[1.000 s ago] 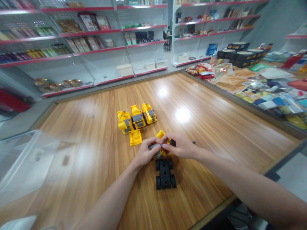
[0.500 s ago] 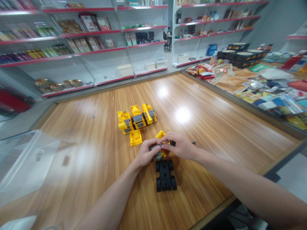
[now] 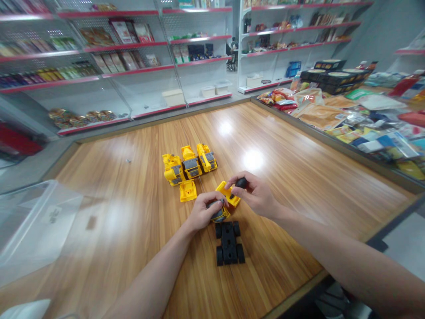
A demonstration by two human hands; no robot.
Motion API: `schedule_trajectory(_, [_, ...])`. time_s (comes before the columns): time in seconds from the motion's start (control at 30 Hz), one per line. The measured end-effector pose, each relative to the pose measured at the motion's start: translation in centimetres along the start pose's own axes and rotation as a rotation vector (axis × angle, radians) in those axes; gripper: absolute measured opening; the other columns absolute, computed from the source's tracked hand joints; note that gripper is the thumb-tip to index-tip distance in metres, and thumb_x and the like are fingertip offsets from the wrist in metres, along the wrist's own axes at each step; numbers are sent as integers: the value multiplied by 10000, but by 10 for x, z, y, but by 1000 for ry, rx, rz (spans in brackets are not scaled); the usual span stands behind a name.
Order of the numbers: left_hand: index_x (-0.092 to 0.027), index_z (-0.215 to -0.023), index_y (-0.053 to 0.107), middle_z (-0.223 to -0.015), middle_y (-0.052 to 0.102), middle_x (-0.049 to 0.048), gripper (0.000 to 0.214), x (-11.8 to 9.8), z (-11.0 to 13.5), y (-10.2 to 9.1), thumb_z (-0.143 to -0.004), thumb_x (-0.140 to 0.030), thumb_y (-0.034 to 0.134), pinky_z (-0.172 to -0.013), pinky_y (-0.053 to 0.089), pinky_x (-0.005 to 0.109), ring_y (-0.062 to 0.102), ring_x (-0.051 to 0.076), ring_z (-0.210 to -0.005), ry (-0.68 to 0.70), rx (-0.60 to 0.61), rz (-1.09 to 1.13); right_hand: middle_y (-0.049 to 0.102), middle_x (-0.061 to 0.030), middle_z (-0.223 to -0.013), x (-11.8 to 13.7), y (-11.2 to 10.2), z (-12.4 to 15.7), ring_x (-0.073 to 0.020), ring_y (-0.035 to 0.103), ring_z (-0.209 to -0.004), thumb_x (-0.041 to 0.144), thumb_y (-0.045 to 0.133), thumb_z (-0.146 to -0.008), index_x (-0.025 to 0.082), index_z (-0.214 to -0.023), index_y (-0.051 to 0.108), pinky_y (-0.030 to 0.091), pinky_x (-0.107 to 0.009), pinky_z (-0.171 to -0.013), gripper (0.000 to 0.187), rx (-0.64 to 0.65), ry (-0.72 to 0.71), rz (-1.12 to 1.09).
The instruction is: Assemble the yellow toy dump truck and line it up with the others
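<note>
My left hand [image 3: 202, 209] is closed around a yellow and grey toy truck cab [image 3: 222, 216], partly hidden by the fingers. Up and to the right of it, my right hand [image 3: 257, 195] grips a short screwdriver [image 3: 241, 182] by its rounded black handle; a dark tip shows below the fingers. Between the hands lies a yellow truck bed [image 3: 235, 200], tilted and partly covered. Just below the cab, a black toy chassis [image 3: 229, 243] with wheels rests on the table.
Three yellow toy trucks [image 3: 191, 165] stand side by side beyond my hands, with a yellow loose part [image 3: 188, 190] in front. A clear plastic bin [image 3: 36, 226] sits at left. Packaged goods [image 3: 332, 110] pile up at right. A small bit [image 3: 128, 161] lies far left on the wooden table [image 3: 299, 168].
My right hand has drawn away from the cab, up and to the right, with the screwdriver, uncovering more of the yellow bed. My left hand stays on the cab.
</note>
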State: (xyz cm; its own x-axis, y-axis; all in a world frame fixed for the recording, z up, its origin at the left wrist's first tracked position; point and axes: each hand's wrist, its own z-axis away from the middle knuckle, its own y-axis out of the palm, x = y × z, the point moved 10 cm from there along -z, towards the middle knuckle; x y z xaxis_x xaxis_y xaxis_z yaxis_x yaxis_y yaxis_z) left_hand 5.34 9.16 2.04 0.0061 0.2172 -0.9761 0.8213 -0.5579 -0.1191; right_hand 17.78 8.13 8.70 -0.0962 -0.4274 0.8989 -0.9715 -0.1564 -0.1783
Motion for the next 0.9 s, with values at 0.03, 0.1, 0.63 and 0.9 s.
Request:
schedule_trajectory(0.03, [-107, -832, 685, -809, 674, 77, 324, 1, 0, 0, -871, -406, 567, -686, 462, 268, 602, 173, -729, -3, -1, 1, 673, -62, -947, 0, 0, 0, -158, 631, -843, 326, 630, -885, 178, -1028, 610, 515, -288, -747, 206, -2, 6, -33])
schedule_trajectory(0.1, [-104, -832, 682, -805, 669, 77, 320, 4, 1, -1, -870, -402, 570, -673, 453, 263, 594, 169, -723, -8, -1, 8, 675, -56, -923, 1, -1, 1, -151, 631, -816, 338, 647, -872, 172, -993, 629, 513, -285, -746, 206, -5, 15, -39])
schedule_trajectory(0.63, [-105, -834, 686, -782, 662, 76, 337, 8, 0, -3, -851, -427, 589, -672, 462, 274, 602, 185, -722, -38, -25, 30, 688, -56, -915, -2, 9, 3, -161, 647, -843, 283, 619, -886, 173, -989, 637, 521, -306, -789, 152, 95, -15, 31])
schedule_trajectory(0.9, [-106, -847, 686, -807, 663, 77, 310, 9, 0, -5, -847, -405, 602, -701, 470, 287, 607, 193, -750, -39, -29, 71, 691, -63, -942, -1, 10, 4, -171, 652, -879, 274, 610, -891, 176, -994, 640, 521, -324, -823, 146, 103, -39, 42])
